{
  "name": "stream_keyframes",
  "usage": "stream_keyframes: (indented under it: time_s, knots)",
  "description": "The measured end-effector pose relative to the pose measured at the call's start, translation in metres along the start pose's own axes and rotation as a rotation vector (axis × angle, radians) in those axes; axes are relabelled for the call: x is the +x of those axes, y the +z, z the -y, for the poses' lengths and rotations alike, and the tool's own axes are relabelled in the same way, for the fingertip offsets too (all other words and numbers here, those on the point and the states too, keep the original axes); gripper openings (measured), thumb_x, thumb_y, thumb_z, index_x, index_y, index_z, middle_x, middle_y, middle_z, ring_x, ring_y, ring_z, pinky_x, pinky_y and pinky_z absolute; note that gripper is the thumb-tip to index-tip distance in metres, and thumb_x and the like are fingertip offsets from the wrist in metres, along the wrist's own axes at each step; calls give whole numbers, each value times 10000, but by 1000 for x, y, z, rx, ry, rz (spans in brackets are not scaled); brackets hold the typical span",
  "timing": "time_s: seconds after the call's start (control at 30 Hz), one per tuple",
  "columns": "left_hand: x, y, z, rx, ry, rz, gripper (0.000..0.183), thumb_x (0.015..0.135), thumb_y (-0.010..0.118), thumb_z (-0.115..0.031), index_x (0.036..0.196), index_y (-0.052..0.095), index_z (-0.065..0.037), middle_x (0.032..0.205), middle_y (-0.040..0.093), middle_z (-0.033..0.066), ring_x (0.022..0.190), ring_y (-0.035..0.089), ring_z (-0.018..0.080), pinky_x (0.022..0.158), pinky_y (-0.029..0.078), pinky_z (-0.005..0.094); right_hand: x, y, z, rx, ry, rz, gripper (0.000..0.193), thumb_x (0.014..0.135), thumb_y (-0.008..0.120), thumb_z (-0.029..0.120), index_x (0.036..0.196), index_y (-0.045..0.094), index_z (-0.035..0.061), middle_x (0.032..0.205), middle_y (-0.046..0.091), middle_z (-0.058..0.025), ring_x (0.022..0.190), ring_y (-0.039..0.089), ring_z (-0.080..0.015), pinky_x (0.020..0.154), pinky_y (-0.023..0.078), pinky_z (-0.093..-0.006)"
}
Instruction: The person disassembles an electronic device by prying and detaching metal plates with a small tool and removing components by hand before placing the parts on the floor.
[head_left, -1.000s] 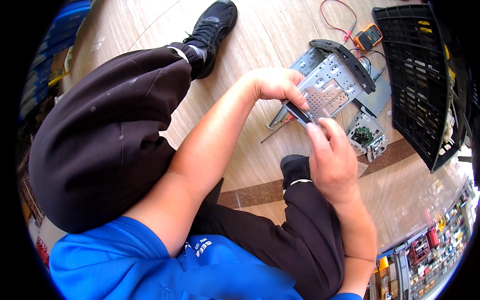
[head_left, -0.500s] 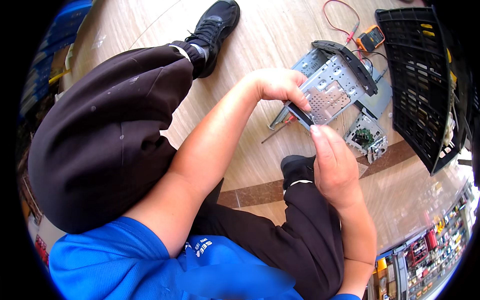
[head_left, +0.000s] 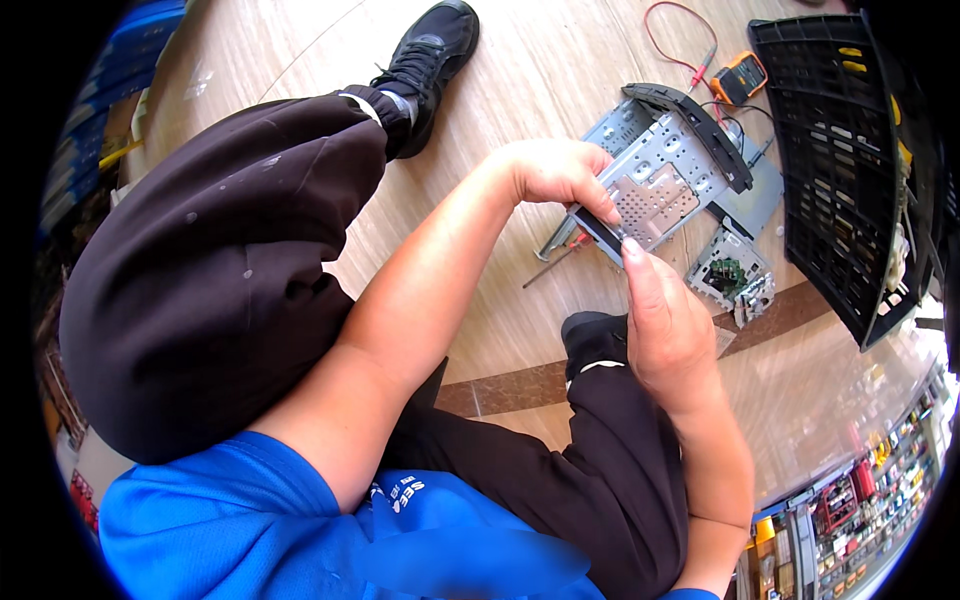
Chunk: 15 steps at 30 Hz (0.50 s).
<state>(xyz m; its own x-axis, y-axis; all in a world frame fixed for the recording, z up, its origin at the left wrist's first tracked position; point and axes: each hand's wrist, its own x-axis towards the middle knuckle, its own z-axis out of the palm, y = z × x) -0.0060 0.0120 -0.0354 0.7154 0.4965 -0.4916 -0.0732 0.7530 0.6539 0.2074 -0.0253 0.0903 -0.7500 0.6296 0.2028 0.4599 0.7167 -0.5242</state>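
A silvery metal chassis (head_left: 680, 160) with punched holes and a curved black front panel (head_left: 700, 125) is tilted above the floor. My left hand (head_left: 568, 178) grips its left edge, thumb on the top face and fingers tucked mostly out of sight beneath. At the near corner, beside a dark strip (head_left: 600, 232), the thumb of my right hand (head_left: 672, 335) presses against the edge. That hand's other fingers are largely hidden behind the thumb and palm. Just below the chassis a thin screwdriver-like rod (head_left: 548, 270) with a reddish end shows on the floor.
A smaller metal frame with a green circuit board (head_left: 728, 272) lies right of my hands. Farther off are an orange multimeter (head_left: 740, 78) and its red lead (head_left: 668, 55). A large black slatted panel (head_left: 830, 160) stands at the right. My shoes (head_left: 428, 65) flank the work.
My right thumb has shifted slightly up and inward along the chassis corner. The chassis and my left hand stay almost where they were.
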Motion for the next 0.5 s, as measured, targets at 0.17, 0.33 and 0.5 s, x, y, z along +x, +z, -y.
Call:
stream_keyframes:
  time_s: [0.17, 0.33, 0.5]
  knots:
    - [0, 2, 2, -10, 40, -28, 287, 814, 729, -124, 1058, 674, 18, 920, 714, 80, 811, 678, 159, 762, 551, 309, 1, -13, 3, -82, 88, 102, 515, 823, 612, -96, 1320, 502, -18, 1043, 655, -187, 889, 672, -341, 740, 558, -381]
    - [0, 2, 1, 5, 35, -22, 294, 812, 733, -131, 1059, 673, 18, 917, 714, 82, 801, 679, 157, 755, 551, 307, 6, -3, 3, -70, 76, -40, 410, 816, 682, 37, 1215, 601, -7, 979, 663, -117, 755, 653, -233, 625, 526, -323]
    - [0, 1, 2, 4, 36, -30, 294, 810, 734, -138, 1054, 674, 14, 911, 714, 79, 779, 677, 155, 745, 550, 301, -3, -6, 4, -146, 32, 45, 408, 838, 633, 53, 1240, 580, 3, 1070, 645, -141, 806, 653, -245, 650, 527, -326]
